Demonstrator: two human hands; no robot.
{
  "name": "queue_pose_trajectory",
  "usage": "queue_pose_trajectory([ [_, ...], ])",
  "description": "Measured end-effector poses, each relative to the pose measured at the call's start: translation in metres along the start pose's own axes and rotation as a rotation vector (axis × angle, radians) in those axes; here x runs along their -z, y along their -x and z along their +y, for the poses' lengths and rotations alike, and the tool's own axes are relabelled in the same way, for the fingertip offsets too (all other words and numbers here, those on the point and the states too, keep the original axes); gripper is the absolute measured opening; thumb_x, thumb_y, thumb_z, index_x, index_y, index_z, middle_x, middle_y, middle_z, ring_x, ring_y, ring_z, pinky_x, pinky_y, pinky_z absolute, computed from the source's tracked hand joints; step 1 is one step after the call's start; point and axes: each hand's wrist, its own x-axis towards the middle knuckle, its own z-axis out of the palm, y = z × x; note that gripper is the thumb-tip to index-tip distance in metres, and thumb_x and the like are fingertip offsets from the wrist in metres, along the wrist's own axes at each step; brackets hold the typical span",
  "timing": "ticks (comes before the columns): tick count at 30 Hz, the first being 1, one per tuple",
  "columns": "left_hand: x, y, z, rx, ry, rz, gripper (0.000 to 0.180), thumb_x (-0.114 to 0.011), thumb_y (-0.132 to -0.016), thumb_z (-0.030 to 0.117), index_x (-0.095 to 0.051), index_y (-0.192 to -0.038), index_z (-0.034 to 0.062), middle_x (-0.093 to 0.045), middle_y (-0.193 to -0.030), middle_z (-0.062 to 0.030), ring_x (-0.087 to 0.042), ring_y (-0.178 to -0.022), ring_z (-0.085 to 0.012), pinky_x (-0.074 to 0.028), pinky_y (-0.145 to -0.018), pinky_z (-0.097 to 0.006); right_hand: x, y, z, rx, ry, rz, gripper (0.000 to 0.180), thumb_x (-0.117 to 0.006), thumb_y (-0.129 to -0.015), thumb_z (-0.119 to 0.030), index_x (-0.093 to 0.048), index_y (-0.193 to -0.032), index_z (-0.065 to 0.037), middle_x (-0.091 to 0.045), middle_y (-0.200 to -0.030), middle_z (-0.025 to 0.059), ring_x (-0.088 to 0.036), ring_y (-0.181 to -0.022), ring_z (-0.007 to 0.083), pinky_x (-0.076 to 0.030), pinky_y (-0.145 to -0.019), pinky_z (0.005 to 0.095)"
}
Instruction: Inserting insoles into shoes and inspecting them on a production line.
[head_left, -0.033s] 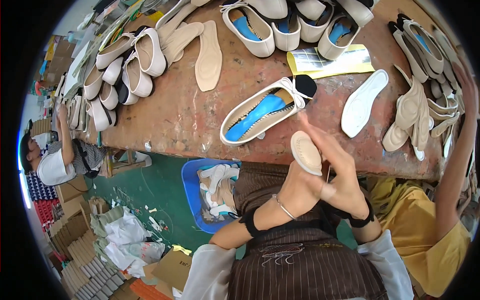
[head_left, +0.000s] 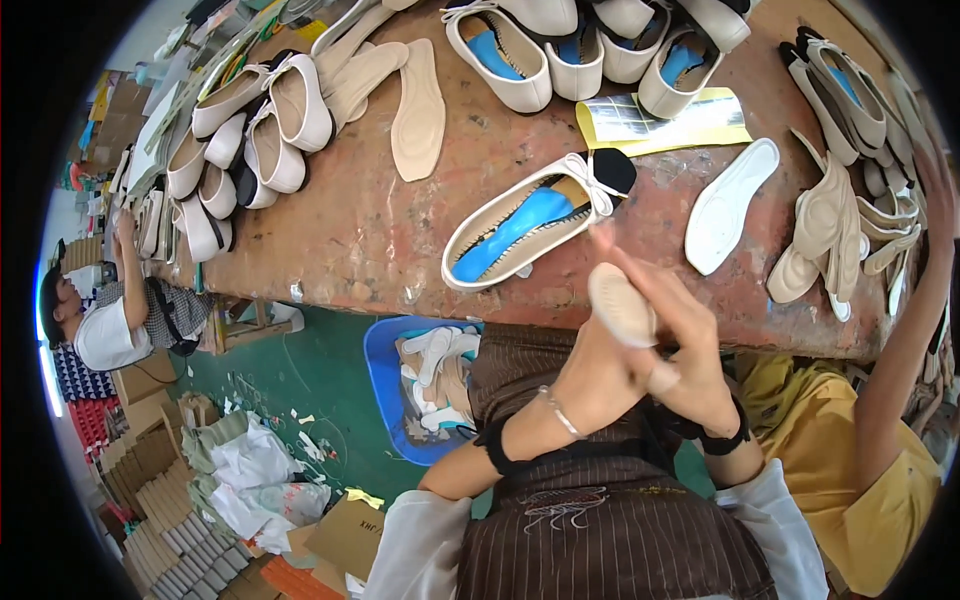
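Over the table's front edge, a beige insole [head_left: 622, 304] stands upright and bent between my hands, its rounded end showing and the rest hidden. My left hand [head_left: 590, 375] is closed around its lower part. My right hand [head_left: 685, 335] presses against its other side, with the fingers extended along it and the thumb crossing near my left hand. Just beyond lies a cream ballet flat [head_left: 462, 237] with a black toe, a bow and a blue strip inside. To the right of the flat lies a white insole [head_left: 732, 207].
Cream flats [head_left: 520, 85] crowd the far side beside a yellow-edged sheet [head_left: 665, 122]. More flats [head_left: 297, 105] and beige insoles [head_left: 417, 115] lie left, others [head_left: 825, 215] right. A blue bin [head_left: 382, 385] stands below. A yellow-clothed person [head_left: 830, 450] is at right, another person [head_left: 110, 335] far left.
The insole's rounded end has shifted slightly right and turned between my hands. My hands have moved a little with it. The flat and the other shoes stay in place.
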Motion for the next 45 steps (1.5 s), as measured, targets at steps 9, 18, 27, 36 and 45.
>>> queue_pose_trajectory([
  [9, 0.087, 0.005, -0.061, 0.048, -0.685, 0.324, 0.051, -0.087, -0.069, 0.023, -0.071, -0.116, 0.0112, -0.04, -0.149, -0.0245, -0.04, -0.137, -0.0395, -0.034, -0.111, -0.048, 0.047, -0.002, 0.025, -0.235, -0.242, 0.49, 0.093, -0.044, -0.093, -0.071, -0.031, -0.15, 0.002, -0.057, -0.119, 0.0137, -0.051, -0.081, 0.0101, -0.047, -0.074, 0.026],
  [18, 0.131, 0.049, -0.108, -0.046, -0.489, 0.092, 0.027, -0.085, -0.063, 0.007, -0.073, -0.087, 0.0076, -0.054, -0.136, -0.0233, -0.056, -0.123, -0.0395, -0.047, -0.1, -0.046, 0.052, -0.059, 0.027, 0.248, 0.93, 0.062, 0.059, -0.039, -0.098, -0.038, -0.054, -0.136, 0.004, -0.062, -0.117, 0.0189, -0.055, -0.096, 0.0321, -0.042, -0.086, 0.0407],
  [27, 0.099, 0.051, -0.133, -0.083, -0.262, 0.318, 0.14, -0.089, -0.067, 0.049, 0.016, -0.154, 0.0175, -0.031, -0.147, -0.0295, -0.046, -0.128, -0.0441, -0.043, -0.104, -0.054, -0.091, -0.08, 0.055, 0.356, 0.326, -0.138, 0.025, -0.067, -0.07, -0.016, -0.071, -0.092, -0.005, -0.062, -0.096, 0.005, -0.059, -0.101, 0.0195, -0.045, -0.092, 0.0354],
  [36, 0.098, 0.049, -0.131, -0.069, -0.134, 0.32, 0.147, -0.091, -0.067, 0.041, 0.029, -0.151, 0.0247, -0.031, -0.149, -0.0269, -0.046, -0.13, -0.042, -0.042, -0.107, -0.054, -0.135, -0.089, 0.059, 0.202, 0.124, -0.133, 0.02, -0.067, -0.065, -0.009, -0.073, -0.083, -0.003, -0.063, -0.095, 0.0066, -0.06, -0.102, 0.024, -0.048, -0.093, 0.0366],
  [45, 0.1, 0.058, -0.148, -0.104, -0.01, 0.277, 0.149, -0.092, -0.063, 0.046, 0.025, -0.152, 0.0221, -0.03, -0.15, -0.026, -0.043, -0.133, -0.0396, -0.041, -0.108, -0.049, -0.137, -0.089, 0.056, 0.238, 0.253, -0.222, 0.022, -0.066, -0.065, -0.011, -0.072, -0.082, 0.001, -0.059, -0.103, 0.0089, -0.058, -0.107, 0.0263, -0.048, -0.094, 0.0369],
])
